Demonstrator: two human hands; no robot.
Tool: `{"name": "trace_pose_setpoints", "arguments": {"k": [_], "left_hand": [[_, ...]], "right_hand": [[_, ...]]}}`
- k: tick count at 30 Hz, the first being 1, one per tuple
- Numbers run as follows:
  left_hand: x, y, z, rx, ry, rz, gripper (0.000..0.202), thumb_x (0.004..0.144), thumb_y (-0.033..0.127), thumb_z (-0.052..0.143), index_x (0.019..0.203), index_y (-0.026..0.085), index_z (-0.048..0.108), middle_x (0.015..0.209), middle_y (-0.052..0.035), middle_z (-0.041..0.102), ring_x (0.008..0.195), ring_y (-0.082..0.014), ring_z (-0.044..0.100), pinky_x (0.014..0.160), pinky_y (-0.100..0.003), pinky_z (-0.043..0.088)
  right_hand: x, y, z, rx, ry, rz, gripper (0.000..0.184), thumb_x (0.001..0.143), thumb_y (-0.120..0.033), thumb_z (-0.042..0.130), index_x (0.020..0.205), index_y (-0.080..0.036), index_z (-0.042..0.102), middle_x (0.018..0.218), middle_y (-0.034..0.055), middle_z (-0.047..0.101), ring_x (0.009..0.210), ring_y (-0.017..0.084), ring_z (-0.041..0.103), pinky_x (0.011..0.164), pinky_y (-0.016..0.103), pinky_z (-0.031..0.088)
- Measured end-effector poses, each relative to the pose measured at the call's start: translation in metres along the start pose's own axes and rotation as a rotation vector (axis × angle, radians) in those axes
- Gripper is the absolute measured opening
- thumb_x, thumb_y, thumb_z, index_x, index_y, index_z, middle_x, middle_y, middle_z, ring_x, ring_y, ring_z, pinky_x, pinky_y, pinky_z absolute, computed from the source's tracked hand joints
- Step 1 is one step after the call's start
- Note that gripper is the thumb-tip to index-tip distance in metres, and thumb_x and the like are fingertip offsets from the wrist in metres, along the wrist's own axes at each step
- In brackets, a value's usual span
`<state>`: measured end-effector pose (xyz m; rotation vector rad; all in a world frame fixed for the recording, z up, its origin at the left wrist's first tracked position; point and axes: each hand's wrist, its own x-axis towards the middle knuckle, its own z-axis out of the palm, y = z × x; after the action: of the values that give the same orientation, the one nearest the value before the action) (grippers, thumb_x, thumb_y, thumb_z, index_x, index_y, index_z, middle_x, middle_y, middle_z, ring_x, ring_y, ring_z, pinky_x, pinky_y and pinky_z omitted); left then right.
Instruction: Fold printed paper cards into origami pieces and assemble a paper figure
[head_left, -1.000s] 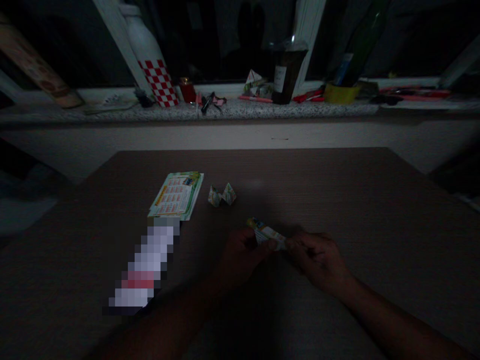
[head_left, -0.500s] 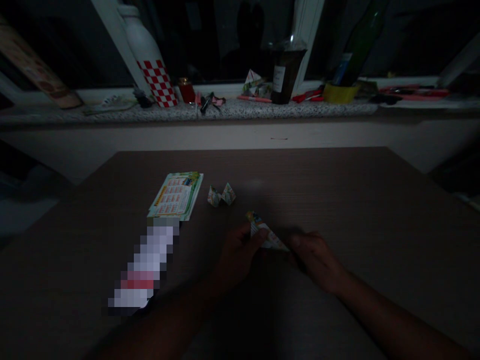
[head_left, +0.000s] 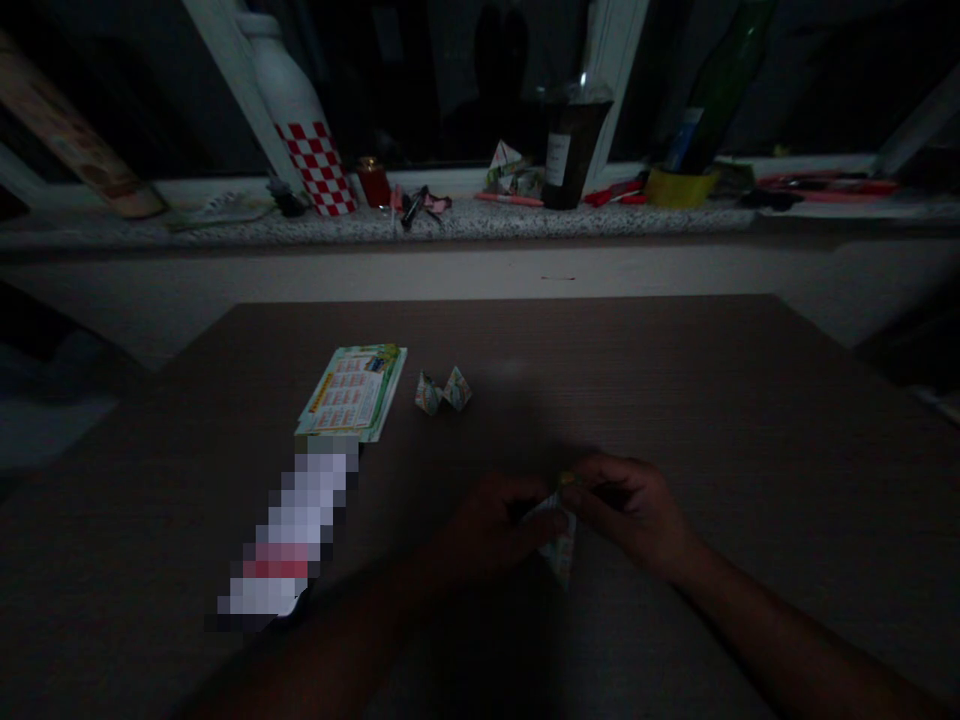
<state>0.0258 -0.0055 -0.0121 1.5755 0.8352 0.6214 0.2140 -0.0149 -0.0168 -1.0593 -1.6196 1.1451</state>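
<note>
Pretty dark shot, but here's what's visible: both hands are close together low on the brown table (head_left: 675, 380), around 6 o'clock of the tabletop. The left hand (head_left: 487, 525) and right hand (head_left: 637, 510) are each pinched on the same little folded paper piece (head_left: 561, 535), with fingertips meeting at its top edge. The paper hangs down between them just over the table, and I honestly can't tell if it touches the surface. At about 11 o'clock from the hands sit two small folded paper triangles (head_left: 443, 390), touching each other. Just to their 9 o'clock lies a stack of printed sheets (head_left: 352, 390), flat and a bit skewed. A long whitish object with a red band (head_left: 289, 540), blurred out, lies at 9 o'clock from the hands, its far end right by the sheets. Way up at 12 o'clock there's a stone windowsill (head_left: 225, 228) with clutter: a white bottle with red checks (head_left: 304, 120) at the 11 o'clock end, a dark bottle (head_left: 571, 140) in the middle, and a green bottle (head_left: 716, 85) beside a yellow tape roll (head_left: 679, 187) towards 1 o'clock.
</note>
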Motion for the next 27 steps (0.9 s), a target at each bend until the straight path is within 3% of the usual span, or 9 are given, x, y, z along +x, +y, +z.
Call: {"name": "trace_pose_setpoints", "arguments": {"k": [4, 10, 15, 19, 22, 27], "left_hand": [[0.003, -0.003, -0.002, -0.212, 0.055, -0.074, 0.031, 0.080, 0.041, 0.059, 0.068, 0.013, 0.061, 0.057, 0.0031, 0.049, 0.051, -0.0081, 0.042, 0.050, -0.019, 0.033], [0.006, -0.003, -0.004, -0.446, 0.108, -0.272, 0.025, 0.066, 0.037, 0.070, 0.063, 0.013, 0.062, 0.048, 0.0042, 0.051, 0.041, -0.0065, 0.044, 0.041, -0.017, 0.033], [0.008, 0.000, -0.007, -0.637, -0.019, -0.436, 0.025, 0.060, 0.037, 0.070, 0.062, 0.014, 0.058, 0.042, 0.0024, 0.055, 0.030, -0.0108, 0.047, 0.031, -0.020, 0.036], [0.006, -0.001, -0.011, -0.762, -0.188, -0.434, 0.025, 0.070, 0.035, 0.066, 0.061, 0.013, 0.059, 0.040, 0.0014, 0.053, 0.029, -0.0110, 0.047, 0.030, -0.020, 0.037], [0.004, -0.003, -0.012, -0.830, -0.236, -0.472, 0.033, 0.076, 0.041, 0.063, 0.061, 0.012, 0.061, 0.045, -0.0006, 0.055, 0.034, -0.0120, 0.051, 0.033, -0.022, 0.040], [0.007, -0.007, -0.007, -0.975, -0.246, -0.506, 0.060, 0.089, 0.058, 0.035, 0.076, 0.008, 0.066, 0.063, -0.0090, 0.065, 0.052, -0.0168, 0.062, 0.048, -0.028, 0.050]], "right_hand": [[0.000, 0.000, -0.003, 0.047, -0.040, -0.005, 0.011, 0.082, -0.027, 0.062, 0.077, -0.017, 0.063, 0.065, 0.0007, 0.063, 0.056, 0.011, 0.056, 0.052, 0.021, 0.044], [-0.002, -0.003, -0.003, -0.226, -0.065, -0.203, 0.010, 0.087, -0.024, 0.057, 0.083, -0.017, 0.064, 0.070, 0.0031, 0.065, 0.062, 0.014, 0.059, 0.057, 0.024, 0.046], [0.001, -0.006, -0.007, -0.449, -0.126, -0.464, 0.008, 0.089, -0.021, 0.056, 0.088, -0.016, 0.062, 0.070, 0.0034, 0.062, 0.063, 0.015, 0.057, 0.059, 0.027, 0.045], [0.002, -0.006, -0.009, -0.566, -0.135, -0.611, 0.006, 0.088, -0.019, 0.057, 0.088, -0.017, 0.063, 0.069, 0.0048, 0.064, 0.062, 0.017, 0.057, 0.060, 0.030, 0.045], [0.001, -0.005, -0.007, -0.580, -0.117, -0.671, 0.008, 0.088, -0.016, 0.056, 0.085, -0.017, 0.063, 0.069, 0.0057, 0.065, 0.062, 0.017, 0.058, 0.059, 0.031, 0.045], [-0.002, -0.011, -0.004, -0.543, -0.027, -0.568, 0.022, 0.090, -0.016, 0.050, 0.072, -0.018, 0.062, 0.056, 0.0017, 0.059, 0.050, 0.013, 0.053, 0.050, 0.027, 0.042]]}}
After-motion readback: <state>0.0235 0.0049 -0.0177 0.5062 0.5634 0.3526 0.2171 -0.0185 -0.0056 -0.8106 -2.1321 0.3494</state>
